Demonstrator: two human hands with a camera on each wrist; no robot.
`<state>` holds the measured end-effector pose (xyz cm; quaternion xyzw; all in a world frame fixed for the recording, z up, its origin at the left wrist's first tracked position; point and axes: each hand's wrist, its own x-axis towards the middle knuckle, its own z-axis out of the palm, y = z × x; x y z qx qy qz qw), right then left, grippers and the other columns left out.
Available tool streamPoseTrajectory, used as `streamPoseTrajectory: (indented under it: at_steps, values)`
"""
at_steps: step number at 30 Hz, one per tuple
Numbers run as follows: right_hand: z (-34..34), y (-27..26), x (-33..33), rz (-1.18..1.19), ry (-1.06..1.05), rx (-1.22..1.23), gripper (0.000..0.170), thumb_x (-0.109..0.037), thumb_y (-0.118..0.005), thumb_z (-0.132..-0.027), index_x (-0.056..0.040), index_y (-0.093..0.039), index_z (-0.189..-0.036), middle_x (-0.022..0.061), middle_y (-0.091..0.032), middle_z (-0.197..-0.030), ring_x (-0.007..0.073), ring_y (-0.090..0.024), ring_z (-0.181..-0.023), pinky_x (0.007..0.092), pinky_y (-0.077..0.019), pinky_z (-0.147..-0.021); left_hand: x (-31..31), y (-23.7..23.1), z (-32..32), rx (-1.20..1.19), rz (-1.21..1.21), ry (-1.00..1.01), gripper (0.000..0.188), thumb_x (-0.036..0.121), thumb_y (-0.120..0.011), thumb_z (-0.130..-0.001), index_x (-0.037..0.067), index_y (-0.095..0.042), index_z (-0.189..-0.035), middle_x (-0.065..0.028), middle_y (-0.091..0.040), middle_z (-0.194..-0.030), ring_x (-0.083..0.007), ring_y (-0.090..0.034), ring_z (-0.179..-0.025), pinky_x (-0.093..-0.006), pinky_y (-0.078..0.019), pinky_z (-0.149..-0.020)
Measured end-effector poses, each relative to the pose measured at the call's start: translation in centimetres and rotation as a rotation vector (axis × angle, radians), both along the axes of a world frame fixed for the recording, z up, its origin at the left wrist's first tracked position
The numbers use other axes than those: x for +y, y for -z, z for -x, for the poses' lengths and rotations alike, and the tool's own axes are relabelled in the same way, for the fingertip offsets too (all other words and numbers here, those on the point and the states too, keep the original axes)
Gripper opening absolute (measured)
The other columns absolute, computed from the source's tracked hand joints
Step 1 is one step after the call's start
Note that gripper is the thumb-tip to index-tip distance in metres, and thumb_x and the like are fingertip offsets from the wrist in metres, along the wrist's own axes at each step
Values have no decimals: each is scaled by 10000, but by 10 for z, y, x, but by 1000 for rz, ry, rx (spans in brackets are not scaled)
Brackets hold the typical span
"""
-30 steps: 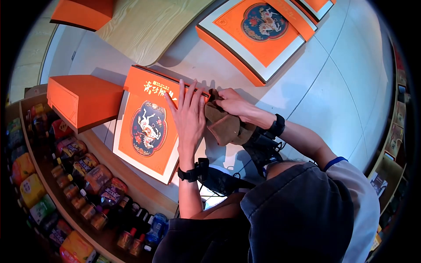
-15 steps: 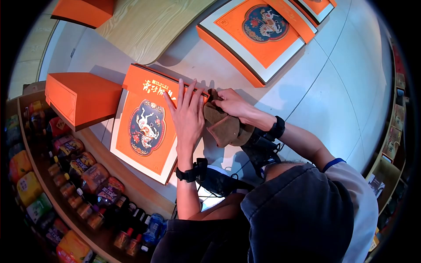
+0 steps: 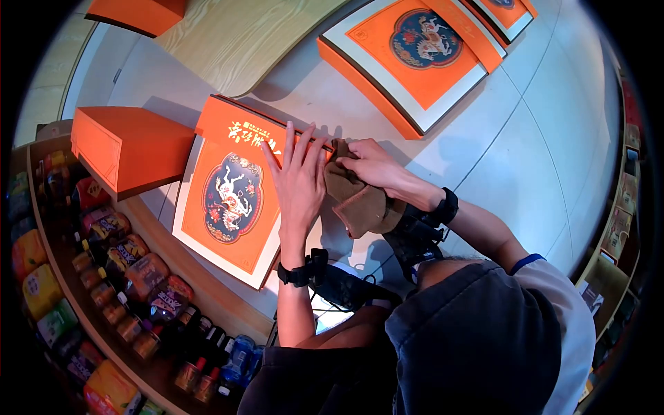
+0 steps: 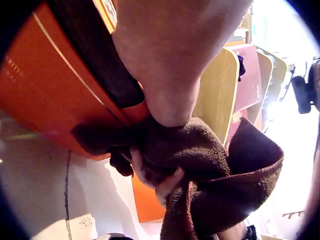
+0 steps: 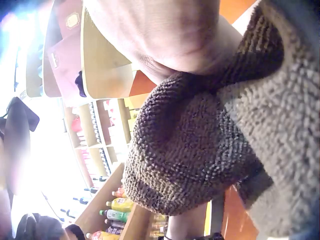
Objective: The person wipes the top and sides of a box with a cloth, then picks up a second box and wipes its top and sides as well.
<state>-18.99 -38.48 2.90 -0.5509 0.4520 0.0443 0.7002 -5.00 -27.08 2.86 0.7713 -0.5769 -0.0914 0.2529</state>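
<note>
A large orange gift box with a white border, gold lettering and a horse medallion lies in front of me. My left hand rests flat on its lid near the right edge, fingers straight and spread. My right hand grips a bunched brown towel against the box's right side near the far corner. In the left wrist view the towel hangs in folds, with fingertips curled into it beside the orange side wall. The right wrist view is mostly filled by the towel, which hides the right fingers.
An orange box stands at the left. Another horse-medallion box lies on the tiled floor at the far right. A wooden tabletop juts in at the back. Shelving with bottles curves along the left; another shelf edges the right.
The right hand and towel have shifted very slightly along the box's side. The left hand keeps its place on the lid, and the whole view has moved a little.
</note>
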Motion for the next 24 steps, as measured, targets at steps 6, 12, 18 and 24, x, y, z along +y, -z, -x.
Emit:
streamPoseTrajectory:
  at_steps: [6,12,18,24]
  values:
    - [4,14,2,69,-10,-30,258,-156,-660,-950,101,-651,-938,156,-663,-818,164,-576,-735,382,-472,-646,0,1,0,-8,5,-3,251,165,-557,-1016,128,-655,-1244,-41,-557,-1441,-304,-344,-1499,-656,-61,-1232]
    - [5,11,-1,103,-92,-35,184,-119,-613,-1008,54,-665,-978,38,-678,-846,64,-582,-757,280,-485,-652,0,-1,0,-2,-1,-2,270,151,-550,-1014,125,-652,-1264,-41,-554,-1450,-301,-351,-1495,-653,-56,-1237]
    - [7,9,1,99,-95,-28,189,-130,-614,-1019,50,-666,-995,17,-675,-842,56,-583,-766,267,-486,-664,2,-2,-1,36,10,0,339,64,-497,-1015,112,-610,-1331,-57,-545,-1471,-299,-355,-1496,-631,-55,-1245]
    - [11,-5,4,136,-45,-136,190,-129,-612,-1025,48,-667,-1066,-3,-678,-867,46,-586,-786,259,-498,-688,5,1,-7,292,120,-74,421,4,-454,-1009,95,-563,-1405,-109,-517,-1518,-288,-389,-1481,-550,-78,-1267]
